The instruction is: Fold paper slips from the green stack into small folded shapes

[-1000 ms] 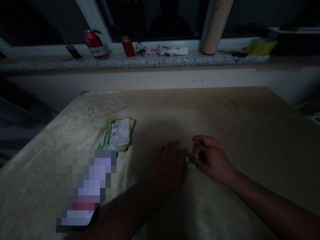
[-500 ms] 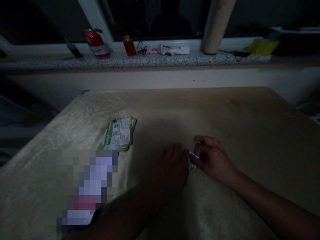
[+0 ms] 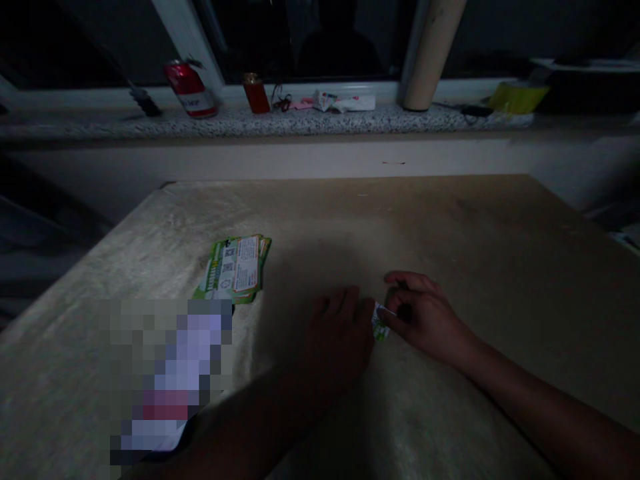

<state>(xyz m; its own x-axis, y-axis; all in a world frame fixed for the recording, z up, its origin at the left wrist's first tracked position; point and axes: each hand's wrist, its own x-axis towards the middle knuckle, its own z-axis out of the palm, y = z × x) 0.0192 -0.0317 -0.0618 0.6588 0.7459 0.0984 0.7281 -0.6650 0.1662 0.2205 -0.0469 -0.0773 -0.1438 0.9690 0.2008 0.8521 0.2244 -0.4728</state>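
Pinching a small card (image 3: pixel 381 325) between thumb and forefinger, the right hand (image 3: pixel 425 317) is resting low on the table (image 3: pixel 475 227), fingers curled in around the card's right end.

Small card: green and white and partly folded or creased. It is lying just off the tabletop between the two hands, near the front middle of the table. It is showing pale print on a green ground, too small and too dim to read.

Left hand (image 3: pixel 340 333): lying palm down on the table, with fingertips reaching the card's left edge. Whether it is gripping the card or only touching it cannot be told in this light.

Stack of cards (image 3: pixel 235 269): sitting flat on the table to the left of the hands and well apart from them, slightly fanned. The top card is showing a green border, a white and orange panel and a small square code. No wording on it is readable.

Blurred patch (image 3: pixel 170 373): covering something at the table's near left corner, beside the left forearm.

Windowsill (image 3: pixel 310 121), speckled stone, beyond the table:
- Red can (image 3: pixel 191 89), standing tilted, with a white band of lettering too blurred to read.
- Red lighter (image 3: pixel 256 93), standing upright.
- White wrappers (image 3: pixel 345 101), lying crumpled, print unreadable.
- Cardboard tube (image 3: pixel 430 53), leaning against the window frame.
- Yellow packet (image 3: pixel 517 97), lying at the right end.
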